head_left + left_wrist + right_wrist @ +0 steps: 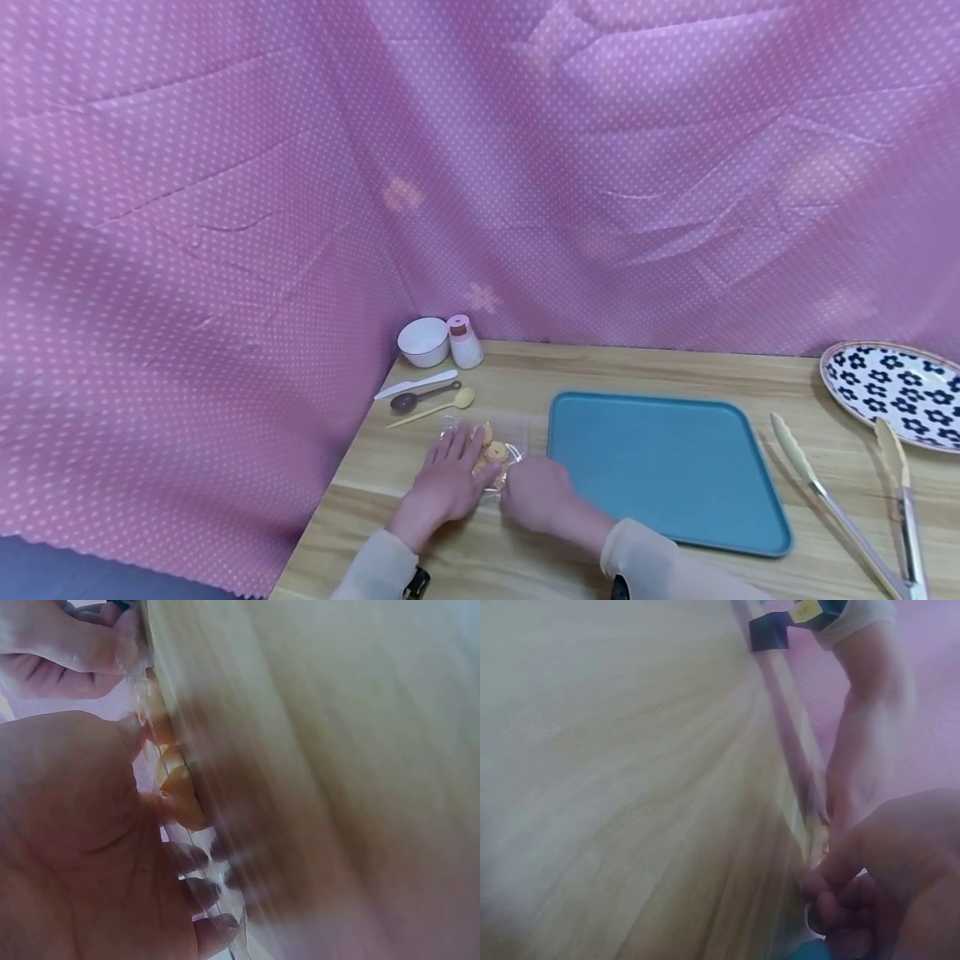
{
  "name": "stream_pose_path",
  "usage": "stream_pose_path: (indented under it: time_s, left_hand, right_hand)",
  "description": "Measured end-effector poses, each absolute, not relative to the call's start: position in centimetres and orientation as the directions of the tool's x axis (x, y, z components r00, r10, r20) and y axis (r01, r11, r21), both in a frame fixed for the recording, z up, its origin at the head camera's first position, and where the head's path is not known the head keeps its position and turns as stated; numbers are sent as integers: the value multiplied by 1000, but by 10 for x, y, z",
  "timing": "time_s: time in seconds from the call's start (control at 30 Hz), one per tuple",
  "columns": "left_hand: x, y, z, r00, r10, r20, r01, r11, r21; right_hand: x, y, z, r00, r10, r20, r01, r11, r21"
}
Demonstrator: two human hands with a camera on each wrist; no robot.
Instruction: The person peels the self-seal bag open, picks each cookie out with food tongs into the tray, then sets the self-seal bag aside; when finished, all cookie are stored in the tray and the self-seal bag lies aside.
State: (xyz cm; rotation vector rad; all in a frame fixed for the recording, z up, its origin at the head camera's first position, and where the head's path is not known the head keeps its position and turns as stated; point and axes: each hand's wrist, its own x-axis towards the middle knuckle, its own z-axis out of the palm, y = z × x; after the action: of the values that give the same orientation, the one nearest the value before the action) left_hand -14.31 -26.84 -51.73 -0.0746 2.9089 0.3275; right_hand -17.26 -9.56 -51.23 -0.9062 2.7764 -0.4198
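A clear plastic bag (516, 429) of ring-shaped cookies (496, 452) lies on the wooden table, left of a blue tray. My left hand (452, 477) rests on the bag's left part with its fingers extended, partly covering the cookies. At the bag's right edge, my right hand (536, 492) has its fingers curled and pinches the plastic. The left wrist view shows the cookies (178, 791) close beside the left palm (82, 832), with the right hand (71, 649) at the bag's other end. In the right wrist view, the curled right hand (900, 862) hides most of the bag.
Right of the hands lies the blue tray (660, 467), then long tongs (847, 521) and a flower-patterned plate (900, 392). Behind the bag are a yellow spoon (463, 398), dark spoon (405, 402), white knife (416, 384), white bowl (425, 354) and pink-topped container (467, 350).
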Motion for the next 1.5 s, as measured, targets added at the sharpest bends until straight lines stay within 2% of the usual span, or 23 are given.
stream_pose_path:
  time_s: [0.33,0.6,0.83,0.97,1.1,1.23,1.5]
  left_hand:
    - [-144,-269,-513,-980,-6,-201,-45,981,189]
    - [-145,-274,-514,-977,-30,-211,-69,981,179]
    - [-144,-276,-515,-975,-35,-222,-76,980,182]
    - [-145,-275,-514,-975,-32,-221,-74,980,184]
    - [-147,-275,-513,-975,-31,-218,-70,982,174]
    - [-147,-275,-513,-974,-34,-222,-71,985,160]
    - [-145,-275,-514,-978,-34,-208,-71,982,174]
  right_hand:
    - [-174,-84,-506,-781,-624,-25,-562,719,-410]
    - [-176,-71,-505,-812,-583,29,-541,733,-413]
    - [-180,-66,-500,-805,-593,9,-530,713,-459]
    - [-184,-71,-494,-805,-592,40,-536,697,-476]
    - [-190,-80,-492,-792,-600,113,-583,687,-433]
    - [-196,-91,-497,-760,-628,166,-645,697,-313]
    - [-200,-103,-501,-755,-645,119,-655,729,-199]
